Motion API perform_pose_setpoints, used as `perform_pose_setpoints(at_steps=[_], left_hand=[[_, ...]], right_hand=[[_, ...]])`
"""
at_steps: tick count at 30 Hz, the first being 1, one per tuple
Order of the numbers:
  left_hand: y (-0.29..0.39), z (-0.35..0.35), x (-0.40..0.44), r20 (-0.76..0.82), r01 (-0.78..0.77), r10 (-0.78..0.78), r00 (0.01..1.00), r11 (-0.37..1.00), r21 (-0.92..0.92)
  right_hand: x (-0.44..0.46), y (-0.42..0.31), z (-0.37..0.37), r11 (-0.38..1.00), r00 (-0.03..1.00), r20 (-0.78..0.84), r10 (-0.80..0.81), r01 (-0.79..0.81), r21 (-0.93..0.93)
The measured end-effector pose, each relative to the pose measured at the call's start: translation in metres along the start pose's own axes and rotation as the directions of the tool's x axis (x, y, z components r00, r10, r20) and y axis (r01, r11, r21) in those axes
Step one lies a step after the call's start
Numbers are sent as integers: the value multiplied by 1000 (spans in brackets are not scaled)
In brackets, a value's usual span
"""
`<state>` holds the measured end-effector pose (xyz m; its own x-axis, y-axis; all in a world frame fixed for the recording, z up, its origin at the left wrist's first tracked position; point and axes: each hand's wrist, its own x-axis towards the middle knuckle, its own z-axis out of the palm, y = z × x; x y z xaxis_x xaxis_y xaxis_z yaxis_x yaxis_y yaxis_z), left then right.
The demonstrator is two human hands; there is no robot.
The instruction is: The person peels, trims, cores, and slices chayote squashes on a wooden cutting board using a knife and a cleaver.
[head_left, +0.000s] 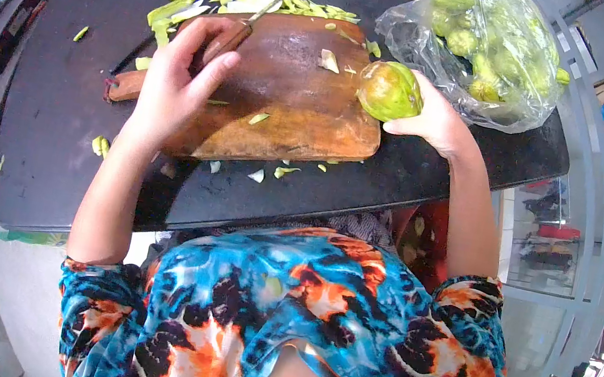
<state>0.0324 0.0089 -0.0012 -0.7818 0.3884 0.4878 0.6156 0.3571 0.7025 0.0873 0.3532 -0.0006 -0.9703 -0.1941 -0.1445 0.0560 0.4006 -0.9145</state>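
My left hand (181, 76) is closed round the wooden handle of a knife (229, 40), whose blade points up and away over the far edge of the cutting board. In my right hand (441, 120) is a whole green chayote (391, 91) with a brownish-yellow patch, held at the board's right edge. Between the hands lies the wooden cutting board (293, 99), wet in the middle, its short handle pointing left. A pale peel scrap (330, 60) and a few green bits rest on it. Cut green strips (253, 1) are heaped along its far side.
A clear plastic bag (520, 105) of several chayotes sits at the back right of the dark table (47, 138). Small scraps (256, 175) lie along the board's near edge, and green pieces (100, 146) lie to the left. A glass-fronted cabinet (547, 253) stands right of the table.
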Motion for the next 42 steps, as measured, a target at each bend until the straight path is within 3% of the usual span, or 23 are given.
perform_pose_setpoints(at_steps=[3, 5, 8, 11, 12, 15, 16, 17, 18, 20, 22, 24, 26, 29, 33, 34, 37, 41, 42], left_hand=[[11, 3, -2, 24, -6, 5, 1000, 997, 71], [7, 8, -3, -25, -150, 155, 988, 979, 135], [12, 9, -4, -7, -116, 118, 993, 988, 107], [15, 9, -6, -49, -133, 139, 989, 986, 105], [16, 10, -7, -67, -153, 161, 985, 982, 109], [34, 5, -11, 102, -116, 108, 989, 991, 74], [35, 7, -11, 119, -187, 176, 977, 979, 83], [36, 8, -9, 130, -303, 290, 948, 948, 98], [39, 10, -8, 159, -331, 313, 936, 938, 106], [47, 7, -7, 238, -328, 287, 928, 932, 155], [41, 9, -5, 166, -391, 367, 916, 907, 153], [38, 8, -4, 175, -382, 355, 918, 910, 160], [36, 3, -3, 214, -355, 318, 924, 921, 161], [35, 4, -4, 250, -334, 291, 923, 930, 151], [33, 7, -5, 300, -310, 252, 920, 936, 165], [32, 9, -4, 298, -317, 260, 918, 934, 165], [32, 16, -3, 300, -339, 284, 911, 929, 148], [37, 22, -3, 291, -344, 305, 907, 935, 90], [38, 23, -3, 298, -336, 296, 908, 937, 95]], right_hand=[[10, -3, 4, 997, 999, 35, -26, 29, -75], [18, -2, 7, 989, 995, 70, -68, 76, -127], [25, 11, 6, 984, 991, 7, -134, 134, -115], [18, -5, 13, 990, 987, -144, 71, -53, 130], [20, -4, 17, 943, 982, -183, 55, 10, 332], [34, -19, 33, 786, 980, -193, -58, 164, 596], [41, -27, 46, 756, 966, -216, -141, 246, 606], [53, -26, 48, 529, 968, -130, -216, 228, 817], [63, -19, 50, 400, 942, -9, -337, 152, 904], [79, -5, 60, 415, 920, 8, -393, 169, 894], [90, 3, 71, 438, 930, -4, -368, 177, 881], [95, 5, 75, 146, 874, 99, -476, -33, 989], [92, 0, 78, 176, 939, 106, -327, -50, 983], [87, -6, 80, 69, 965, 71, -253, -55, 996], [84, -24, 84, 171, 995, 85, -57, -74, 982], [80, -34, 86, 246, 990, 96, -102, -69, 967], [74, -28, 83, 167, 944, 182, -274, -139, 976], [62, -53, 96, 463, 993, -104, 62, 63, 884], [64, -48, 94, 421, 998, -62, 20, 48, 906]])
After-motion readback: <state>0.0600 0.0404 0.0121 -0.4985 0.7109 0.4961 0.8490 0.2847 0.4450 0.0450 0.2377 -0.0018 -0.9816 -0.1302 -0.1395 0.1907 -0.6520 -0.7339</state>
